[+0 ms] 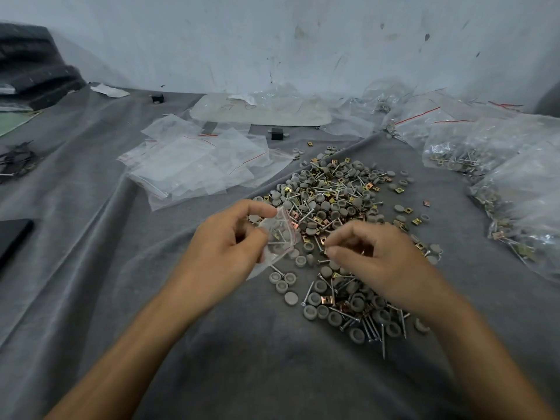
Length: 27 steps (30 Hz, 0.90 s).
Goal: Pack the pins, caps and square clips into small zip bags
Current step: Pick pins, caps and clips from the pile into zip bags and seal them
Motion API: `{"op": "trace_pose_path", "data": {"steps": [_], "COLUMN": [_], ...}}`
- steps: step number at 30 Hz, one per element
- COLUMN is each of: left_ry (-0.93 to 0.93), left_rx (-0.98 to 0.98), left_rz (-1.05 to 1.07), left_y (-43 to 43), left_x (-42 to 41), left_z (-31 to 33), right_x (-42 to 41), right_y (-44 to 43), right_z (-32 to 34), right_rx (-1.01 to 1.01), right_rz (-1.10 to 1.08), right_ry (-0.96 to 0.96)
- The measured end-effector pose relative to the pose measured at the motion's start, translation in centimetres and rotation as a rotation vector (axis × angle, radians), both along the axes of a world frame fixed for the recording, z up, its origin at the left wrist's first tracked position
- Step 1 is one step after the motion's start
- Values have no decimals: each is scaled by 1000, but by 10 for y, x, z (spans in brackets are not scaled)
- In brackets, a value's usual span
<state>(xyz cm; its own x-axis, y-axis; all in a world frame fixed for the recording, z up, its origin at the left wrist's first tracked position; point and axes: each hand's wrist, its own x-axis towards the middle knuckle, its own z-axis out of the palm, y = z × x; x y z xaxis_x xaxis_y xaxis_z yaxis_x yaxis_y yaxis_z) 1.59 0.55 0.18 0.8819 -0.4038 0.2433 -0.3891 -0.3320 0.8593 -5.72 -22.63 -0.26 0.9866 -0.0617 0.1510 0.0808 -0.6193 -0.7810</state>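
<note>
A loose heap of grey round caps, silver pins and brass square clips [336, 195] covers the grey cloth in front of me. My left hand [224, 247] grips a small clear zip bag [278, 234] with a red seal line, held open at the heap's left edge; a few parts lie inside it. My right hand [375, 256] hovers over the heap with fingers curled, thumb and forefinger pinched together next to the bag's mouth. What it pinches is too small to make out.
A stack of empty zip bags [194, 165] lies to the back left. Filled bags [515, 183] pile up along the right side. Two small black blocks [276, 134] sit near the wall. A dark flat object [13, 237] lies at the far left.
</note>
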Motion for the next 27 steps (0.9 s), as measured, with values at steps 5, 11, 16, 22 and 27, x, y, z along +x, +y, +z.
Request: {"op": "trace_pose_path", "data": {"steps": [5,11,16,22,27], "left_ry": [-6,-15,-14,-3,-8], "left_rx": [15,27,37,20,43], "left_rz": [2,-5,-5,-17,-24], "left_y": [0,2,1,0,0], "left_x": [0,1,0,1,2], "left_z": [-1,-2,-3,-4,-7], "right_x": [-3,-5,-4,1,1], "right_y": [1,1,-1,2,3], "right_z": [-5,-7,-8,-14,-17], "right_rx": [-301,-418,-414,-504,-515], "right_rz": [143,133,143,54,106], "right_ry": [149,223,252,152,136]}}
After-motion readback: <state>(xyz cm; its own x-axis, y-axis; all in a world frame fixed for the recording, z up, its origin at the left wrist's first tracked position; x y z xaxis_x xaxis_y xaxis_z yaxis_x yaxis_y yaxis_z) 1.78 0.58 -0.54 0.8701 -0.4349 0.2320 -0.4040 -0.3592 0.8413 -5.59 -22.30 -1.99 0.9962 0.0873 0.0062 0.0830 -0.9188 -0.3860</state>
